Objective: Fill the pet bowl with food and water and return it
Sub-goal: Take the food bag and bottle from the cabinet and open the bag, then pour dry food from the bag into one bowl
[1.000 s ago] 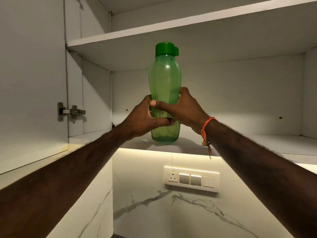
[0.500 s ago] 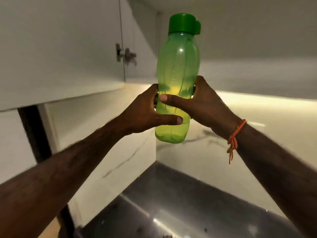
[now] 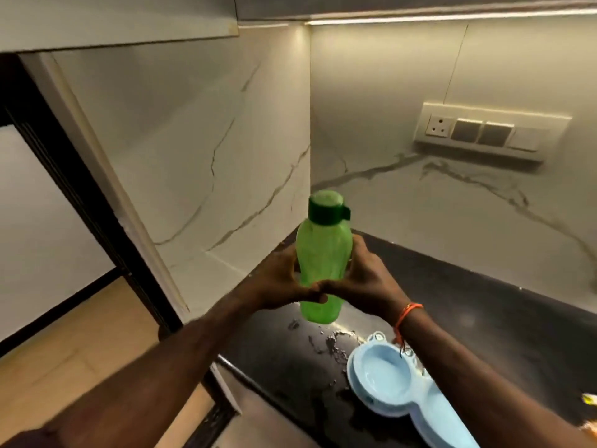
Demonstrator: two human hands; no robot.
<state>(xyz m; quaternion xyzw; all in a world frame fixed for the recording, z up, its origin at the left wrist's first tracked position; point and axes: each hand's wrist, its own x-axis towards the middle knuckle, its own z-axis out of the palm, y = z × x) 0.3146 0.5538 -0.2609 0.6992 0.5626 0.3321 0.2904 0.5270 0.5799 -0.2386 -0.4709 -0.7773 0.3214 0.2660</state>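
Bottle held in both hands above the worktop's back corner.

The green bottle (image 3: 323, 257) is upright, cap (image 3: 326, 210) on, clear of the black worktop (image 3: 484, 321). The left hand (image 3: 281, 286) and right hand (image 3: 361, 279) each have a grip clamped on its lower half, thumbs meeting in front. The blue bowl (image 3: 381, 379) sits by the worktop's near edge, partly under the right wrist with its orange thread (image 3: 405, 315). Wet patches (image 3: 332, 344) lie between bottle and bowl. A switch plate (image 3: 487, 132) is on the marble wall.
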